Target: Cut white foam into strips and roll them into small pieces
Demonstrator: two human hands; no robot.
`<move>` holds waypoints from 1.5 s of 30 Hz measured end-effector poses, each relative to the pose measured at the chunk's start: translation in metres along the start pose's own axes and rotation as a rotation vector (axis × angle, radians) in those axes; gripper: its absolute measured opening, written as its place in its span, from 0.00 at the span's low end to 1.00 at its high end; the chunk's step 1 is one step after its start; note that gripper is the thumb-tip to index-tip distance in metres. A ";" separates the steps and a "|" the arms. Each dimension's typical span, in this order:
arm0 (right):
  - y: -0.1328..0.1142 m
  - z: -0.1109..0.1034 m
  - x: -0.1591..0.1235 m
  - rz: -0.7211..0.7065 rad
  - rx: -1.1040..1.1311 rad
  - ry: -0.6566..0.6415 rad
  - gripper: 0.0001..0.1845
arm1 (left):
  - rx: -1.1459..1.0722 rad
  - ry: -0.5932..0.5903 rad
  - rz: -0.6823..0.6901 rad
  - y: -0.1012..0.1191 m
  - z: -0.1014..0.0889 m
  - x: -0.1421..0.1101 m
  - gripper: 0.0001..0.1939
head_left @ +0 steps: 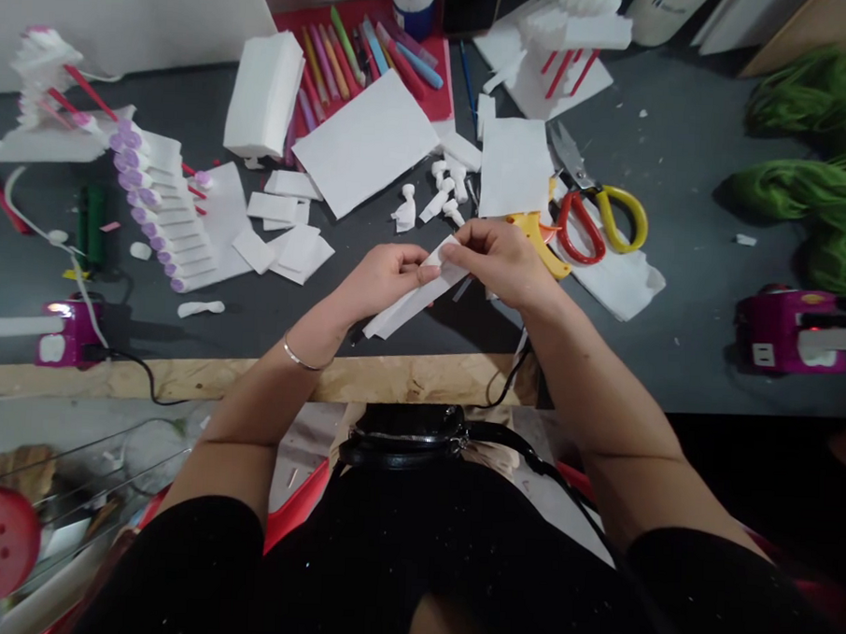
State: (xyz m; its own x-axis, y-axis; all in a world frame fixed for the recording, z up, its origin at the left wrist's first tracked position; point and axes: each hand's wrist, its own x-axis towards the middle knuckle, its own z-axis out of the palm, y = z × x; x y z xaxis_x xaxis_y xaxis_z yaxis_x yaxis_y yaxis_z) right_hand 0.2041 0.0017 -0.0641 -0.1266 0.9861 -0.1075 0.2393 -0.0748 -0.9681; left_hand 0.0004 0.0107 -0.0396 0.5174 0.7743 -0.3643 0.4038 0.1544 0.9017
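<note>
Over the grey worktop point(681, 179), I watch purple-tipped white pieces point(162, 210) lie far left, while the left hand point(383, 280) and right hand point(502, 262) pinch a folded white strip point(416, 298) between close fingertips. Hard pulling could tear it; a rightward slip could strike the red-and-yellow scissors point(596, 222).

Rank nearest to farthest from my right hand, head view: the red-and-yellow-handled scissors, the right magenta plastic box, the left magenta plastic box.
From your right hand:
1. red-and-yellow-handled scissors, just rightward
2. right magenta plastic box, far right
3. left magenta plastic box, far left
</note>
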 end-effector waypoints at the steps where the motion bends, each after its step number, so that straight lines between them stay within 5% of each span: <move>1: 0.000 0.000 0.000 0.001 0.003 0.002 0.18 | 0.004 -0.007 -0.008 0.000 0.000 0.001 0.16; 10: -0.007 0.000 -0.002 -0.002 -0.012 0.048 0.19 | -0.150 -0.078 -0.110 0.004 0.001 0.001 0.12; 19: 0.002 -0.013 0.000 0.023 0.019 0.124 0.19 | -0.211 -0.148 -0.210 -0.011 -0.018 -0.017 0.10; 25: 0.008 -0.013 0.005 0.035 0.126 0.198 0.19 | -0.203 -0.080 -0.231 -0.023 -0.039 -0.040 0.16; 28: 0.007 -0.010 0.005 0.014 0.122 0.228 0.20 | -0.159 0.082 -0.162 -0.023 -0.046 -0.048 0.19; 32: 0.003 -0.005 0.000 -0.024 0.066 0.231 0.20 | 0.005 0.258 0.006 -0.011 -0.039 -0.041 0.25; 38: 0.000 -0.002 -0.006 -0.063 0.052 0.209 0.18 | 0.255 0.087 0.053 0.011 -0.018 -0.010 0.22; 45: 0.009 -0.013 0.002 -0.054 0.062 0.235 0.20 | 0.012 0.051 -0.049 0.004 -0.015 -0.004 0.19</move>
State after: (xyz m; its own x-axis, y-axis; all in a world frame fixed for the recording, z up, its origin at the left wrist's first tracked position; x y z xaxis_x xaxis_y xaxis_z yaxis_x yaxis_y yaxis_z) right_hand 0.2184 0.0044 -0.0706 0.0913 0.9958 -0.0071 0.1775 -0.0232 -0.9839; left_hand -0.0115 0.0172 -0.0314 0.4577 0.7963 -0.3955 0.4370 0.1859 0.8801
